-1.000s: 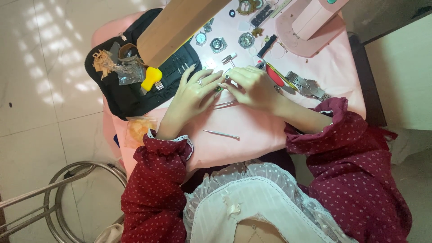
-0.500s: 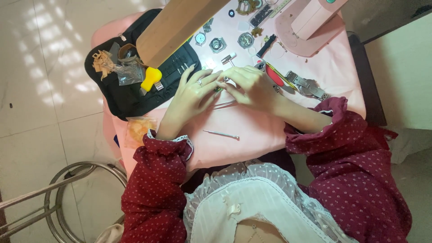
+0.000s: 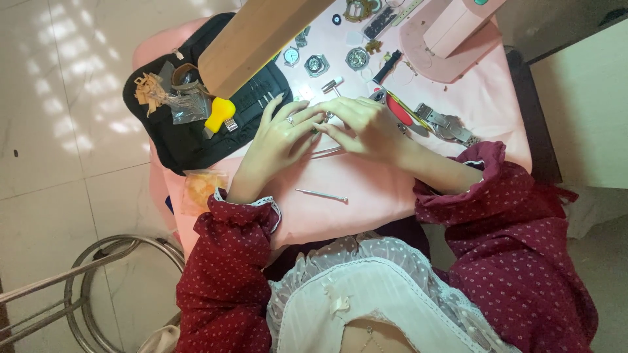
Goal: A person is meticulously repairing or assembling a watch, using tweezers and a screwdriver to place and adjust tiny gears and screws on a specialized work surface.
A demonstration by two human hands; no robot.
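My left hand (image 3: 282, 134), with a ring on one finger, and my right hand (image 3: 364, 124) meet fingertip to fingertip over the pink table cloth (image 3: 366, 189). Between the fingertips they pinch a small metal part (image 3: 328, 116), mostly hidden by my fingers. Thin metal tweezers (image 3: 325, 154) lie under the hands. A slim metal pick (image 3: 320, 194) lies loose on the cloth, nearer to my body. Both wrists wear dark red dotted sleeves.
A black tool case (image 3: 190, 140) with a yellow-handled tool (image 3: 219, 114) lies left of my hands. Watch cases (image 3: 316, 64) sit beyond them. A red-handled tool (image 3: 400, 111) and a metal watch bracelet (image 3: 446, 125) lie to the right. A wooden block (image 3: 261, 36) overhangs the far side, a pink box (image 3: 451, 29) stands at the far right, and a metal stool ring (image 3: 85, 287) stands on the floor.
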